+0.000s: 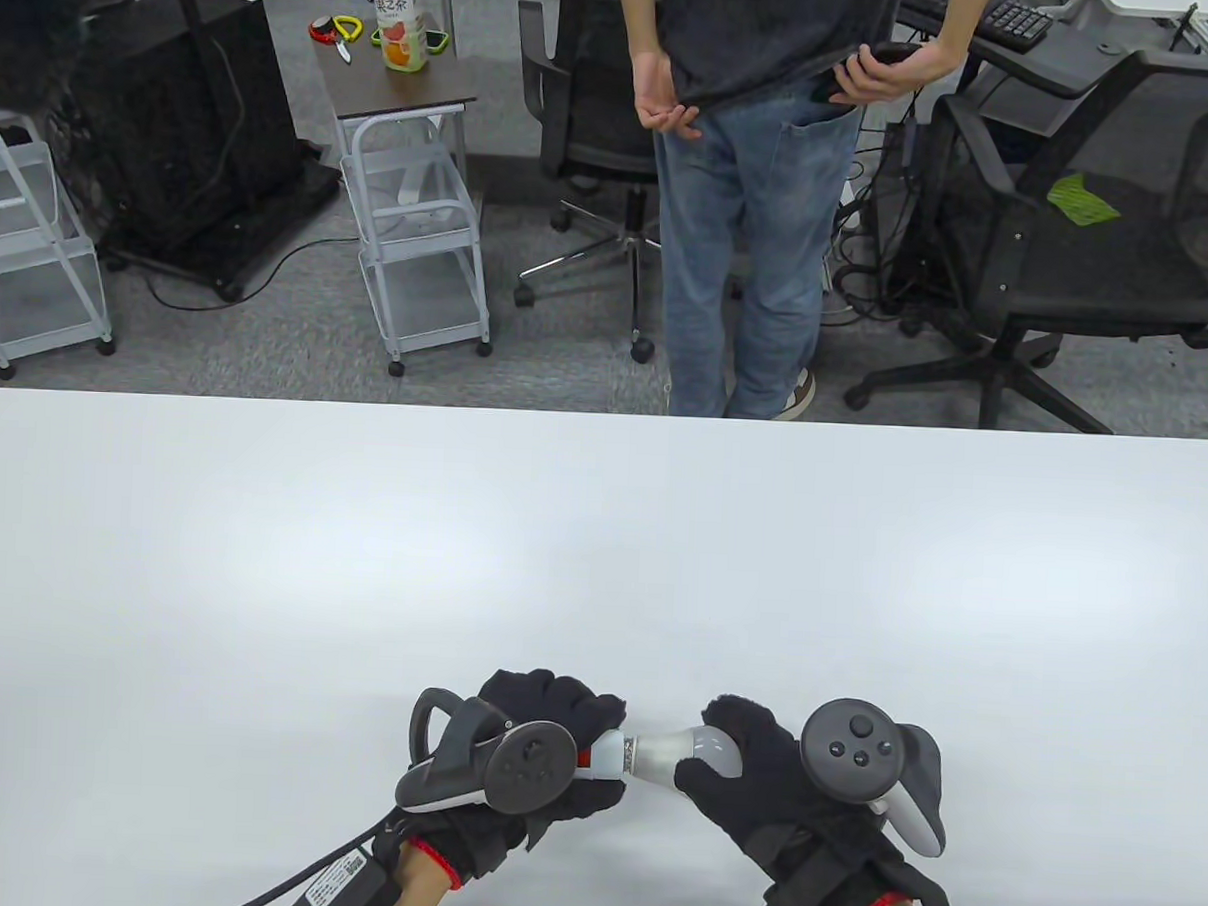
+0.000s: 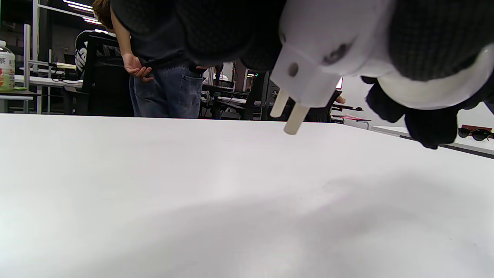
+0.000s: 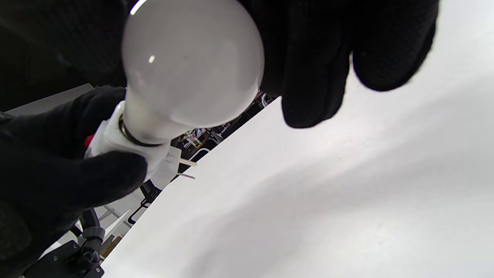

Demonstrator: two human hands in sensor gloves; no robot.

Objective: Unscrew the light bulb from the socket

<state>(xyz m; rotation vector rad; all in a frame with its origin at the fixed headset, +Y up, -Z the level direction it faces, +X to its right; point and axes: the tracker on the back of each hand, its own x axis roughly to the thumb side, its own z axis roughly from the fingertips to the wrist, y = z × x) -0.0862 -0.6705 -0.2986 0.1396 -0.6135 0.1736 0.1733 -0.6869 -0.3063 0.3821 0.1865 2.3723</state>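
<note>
A frosted white light bulb (image 1: 691, 749) sits in a white plug-in socket (image 1: 606, 753), both held above the table near its front edge. My left hand (image 1: 550, 761) grips the socket; its two plug pins (image 2: 290, 116) point down at the table in the left wrist view. My right hand (image 1: 750, 770) grips the bulb's glass globe (image 3: 193, 61). A short band of metal thread (image 1: 631, 753) shows between bulb and socket. In the right wrist view the socket (image 3: 127, 144) is wrapped by my left fingers (image 3: 73, 177).
The white table (image 1: 600, 553) stretches ahead of both hands. A person in jeans (image 1: 749, 229) stands just past its far edge. Office chairs (image 1: 1064, 223) and a small cart (image 1: 414, 225) stand farther back on the floor.
</note>
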